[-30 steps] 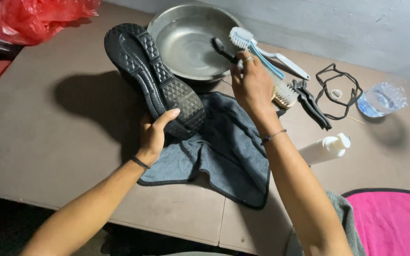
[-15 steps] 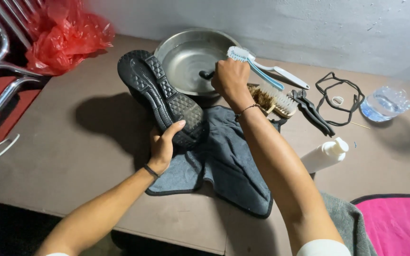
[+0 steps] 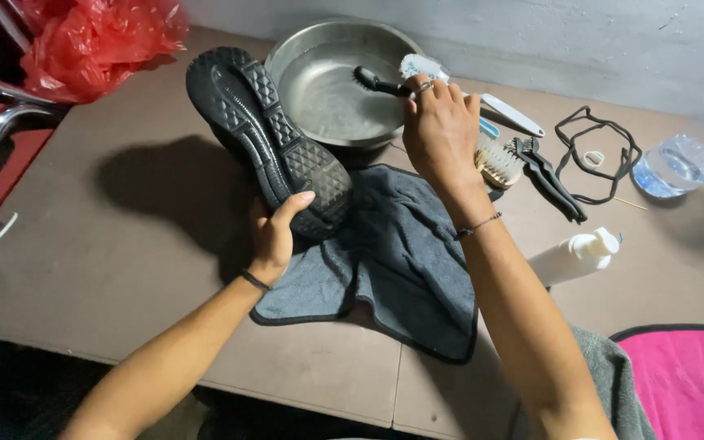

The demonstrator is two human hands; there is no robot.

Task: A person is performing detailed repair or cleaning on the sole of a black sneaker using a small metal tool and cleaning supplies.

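Observation:
My left hand (image 3: 275, 232) grips the heel end of a black shoe (image 3: 262, 134), held sole up and tilted over a grey towel (image 3: 405, 261). My right hand (image 3: 437, 130) is closed around the handle of a small black brush (image 3: 372, 81) whose head reaches down into a round metal bowl (image 3: 323, 90). The bowl sits just behind the shoe. A ring and a thin bracelet show on my right hand and wrist.
Behind my right hand lie a white-and-blue brush (image 3: 499, 106), a tan bristle brush (image 3: 497, 165), black laces (image 3: 592, 155) and black tools (image 3: 552, 175). A white bottle (image 3: 572, 257) lies on its side. A clear plastic bottle (image 3: 678, 167), red bag (image 3: 95, 45), pink cloth (image 3: 682, 383).
My right hand has moved left from the brushes to the bowl's edge, now holding the black brush with its head in the bowl. The shoe stays in my left hand.

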